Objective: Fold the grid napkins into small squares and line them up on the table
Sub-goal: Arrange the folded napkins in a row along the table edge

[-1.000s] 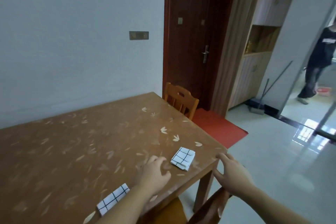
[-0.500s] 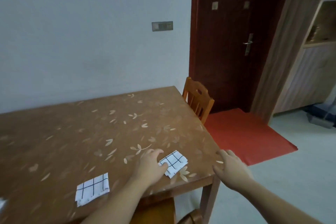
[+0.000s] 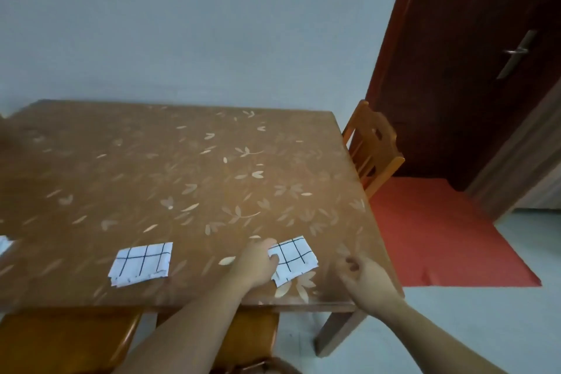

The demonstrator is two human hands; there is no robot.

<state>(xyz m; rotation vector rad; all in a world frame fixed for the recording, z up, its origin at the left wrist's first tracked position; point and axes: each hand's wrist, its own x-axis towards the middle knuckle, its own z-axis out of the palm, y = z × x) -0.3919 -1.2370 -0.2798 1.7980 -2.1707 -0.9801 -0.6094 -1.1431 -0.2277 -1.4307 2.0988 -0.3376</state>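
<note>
Two folded white napkins with black grid lines lie near the front edge of the brown leaf-patterned table (image 3: pixel 188 179). One grid napkin (image 3: pixel 141 263) lies apart at front centre-left. My left hand (image 3: pixel 256 264) touches the left edge of the other grid napkin (image 3: pixel 296 258), with a fingertip at its far-left corner and the thumb on its top. That hand hides part of the napkin's left side. My right hand (image 3: pixel 368 279) hovers over the table's front right corner, fingers loosely curled, holding nothing. A corner of a third napkin (image 3: pixel 4 244) shows at the left edge of the view.
A wooden chair (image 3: pixel 375 149) stands at the table's right side, in front of a dark red door (image 3: pixel 473 64) and a red mat (image 3: pixel 440 234). Two more chair seats (image 3: pixel 66 340) sit under the front edge. A wall runs behind the table.
The view has swung left and down, bringing the left napkin further into view. My left hand moved onto the right napkin's edge. My right hand left the table's corner edge and now hovers over it.
</note>
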